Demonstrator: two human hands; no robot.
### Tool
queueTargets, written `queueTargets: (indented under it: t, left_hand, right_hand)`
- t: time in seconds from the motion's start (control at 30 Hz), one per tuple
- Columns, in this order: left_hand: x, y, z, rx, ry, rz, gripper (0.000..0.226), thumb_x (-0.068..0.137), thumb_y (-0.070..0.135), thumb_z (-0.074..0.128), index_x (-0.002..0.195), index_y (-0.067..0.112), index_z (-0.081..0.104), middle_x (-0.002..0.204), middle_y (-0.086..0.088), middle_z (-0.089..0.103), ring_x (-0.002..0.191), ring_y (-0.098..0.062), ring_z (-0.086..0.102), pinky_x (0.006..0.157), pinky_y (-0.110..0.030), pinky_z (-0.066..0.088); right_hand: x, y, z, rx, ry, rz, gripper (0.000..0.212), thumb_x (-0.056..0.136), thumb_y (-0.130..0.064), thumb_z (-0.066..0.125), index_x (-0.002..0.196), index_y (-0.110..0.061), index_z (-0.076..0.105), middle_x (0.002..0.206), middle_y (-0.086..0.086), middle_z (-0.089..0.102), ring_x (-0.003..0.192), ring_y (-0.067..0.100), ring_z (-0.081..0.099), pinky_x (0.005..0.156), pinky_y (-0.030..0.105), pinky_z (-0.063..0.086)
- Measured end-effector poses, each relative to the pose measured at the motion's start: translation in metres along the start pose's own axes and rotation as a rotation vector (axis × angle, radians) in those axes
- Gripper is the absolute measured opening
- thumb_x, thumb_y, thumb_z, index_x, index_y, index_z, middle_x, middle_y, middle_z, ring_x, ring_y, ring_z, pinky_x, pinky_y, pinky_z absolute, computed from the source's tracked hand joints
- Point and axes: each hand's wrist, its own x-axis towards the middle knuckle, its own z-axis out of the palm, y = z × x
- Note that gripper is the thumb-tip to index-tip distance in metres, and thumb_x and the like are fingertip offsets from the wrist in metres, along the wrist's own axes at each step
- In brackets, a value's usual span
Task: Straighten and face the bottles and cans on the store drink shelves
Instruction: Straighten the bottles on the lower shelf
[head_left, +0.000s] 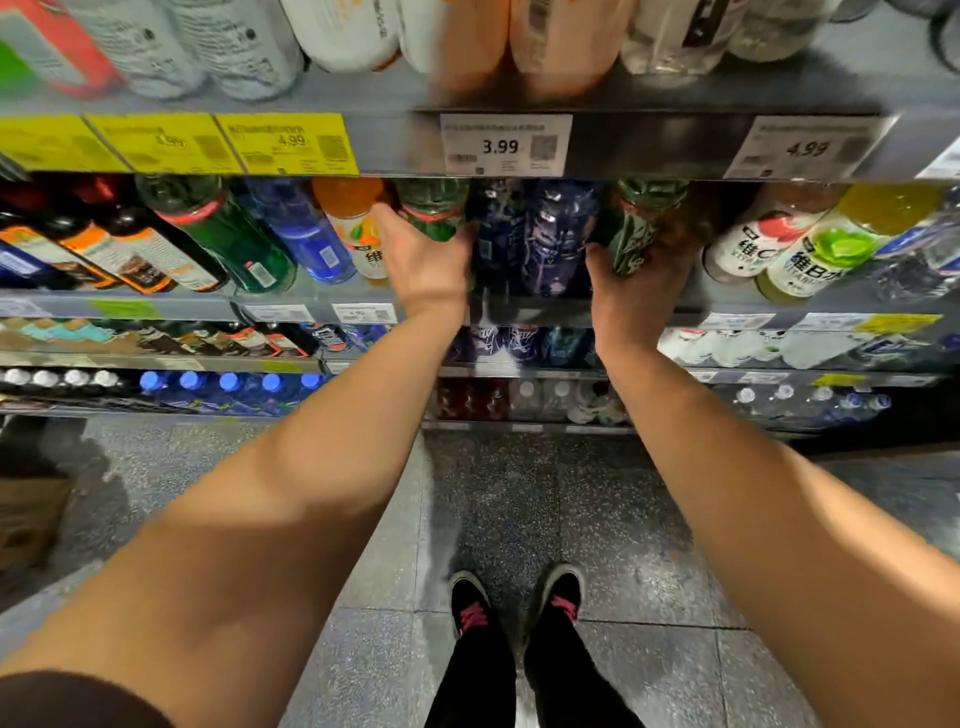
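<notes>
- The person's left hand (423, 262) reaches into the second shelf (291, 306) from the top of the view; its grip is curled round a green bottle with a red band (434, 210), thumb on the bottle's left side.
- The right hand (641, 291) is on the same shelf, its grip wrapped from below round a green patterned bottle (641, 228) that tilts slightly left.
- Between the 2 hands stand 2 dark blue bottles (524, 244), upright and close together, apart from either palm as far as can be told.
- Just left of the left hand is an orange-capped bottle (356, 223) with a white label, then a blue bottle (306, 234), another green bottle (223, 228) and dark bottles with orange labels (130, 249).
- Right of the right hand stand a white bottle with a red fruit label (753, 244) and a yellow-green bottle with a lime label (826, 249).
- On the edge of the shelf above are yellow price tags (288, 143) at the left and a white tag reading 3.99 (504, 145) directly over the hands; a second white tag (805, 148) reads 4.99.
- Blurred bottles stand on that top shelf.
- Lower shelves carry rows of blue-capped bottles (228, 384) and clear white-capped bottles (784, 397).
- Below, on the speckled floor (519, 499), are 2 black shoes with pink laces (519, 605).
</notes>
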Motion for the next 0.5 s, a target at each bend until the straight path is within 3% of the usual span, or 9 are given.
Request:
queueTargets:
  t: [0.17, 0.27, 0.4, 0.5]
  left_hand:
    - [0.003, 0.002, 0.001, 0.164, 0.03, 0.011, 0.058, 0.061, 0.038, 0.084, 0.101, 0.006, 0.058, 0.108, -0.011, 0.059, 0.103, -0.028, 0.058, 0.095, -0.037, 0.045]
    - [-0.005, 0.002, -0.007, 0.128, 0.056, 0.018, 0.069, 0.059, 0.037, 0.09, 0.111, 0.004, 0.058, 0.117, -0.012, 0.06, 0.111, -0.026, 0.055, 0.096, -0.031, 0.041]
    - [-0.019, -0.002, -0.019, 0.033, 0.099, -0.033, 0.09, 0.05, 0.047, 0.091, 0.125, 0.009, 0.059, 0.122, -0.006, 0.066, 0.115, -0.021, 0.061, 0.101, -0.034, 0.048]
    - [-0.028, -0.004, -0.024, -0.049, 0.081, -0.092, 0.085, 0.053, 0.037, 0.095, 0.125, 0.009, 0.059, 0.119, 0.0, 0.068, 0.109, -0.012, 0.062, 0.099, -0.018, 0.046]
  right_hand:
    - [0.025, 0.005, -0.001, 0.015, -0.066, -0.023, 0.089, 0.073, -0.034, 0.081, 0.142, 0.001, 0.037, 0.139, 0.018, 0.048, 0.129, 0.031, 0.044, 0.113, 0.035, 0.033]
    - [0.036, 0.002, -0.003, 0.039, -0.12, 0.009, 0.09, 0.07, -0.036, 0.082, 0.142, -0.004, 0.038, 0.135, 0.015, 0.052, 0.124, 0.028, 0.048, 0.108, 0.033, 0.039]
    - [0.04, 0.003, -0.008, 0.031, -0.119, -0.01, 0.085, 0.062, -0.05, 0.082, 0.128, -0.005, 0.051, 0.124, 0.011, 0.059, 0.115, 0.027, 0.053, 0.1, 0.041, 0.045]
    - [0.037, 0.007, -0.013, 0.063, -0.143, -0.023, 0.084, 0.062, -0.048, 0.083, 0.131, -0.012, 0.051, 0.124, 0.006, 0.061, 0.114, 0.021, 0.057, 0.102, 0.037, 0.047]
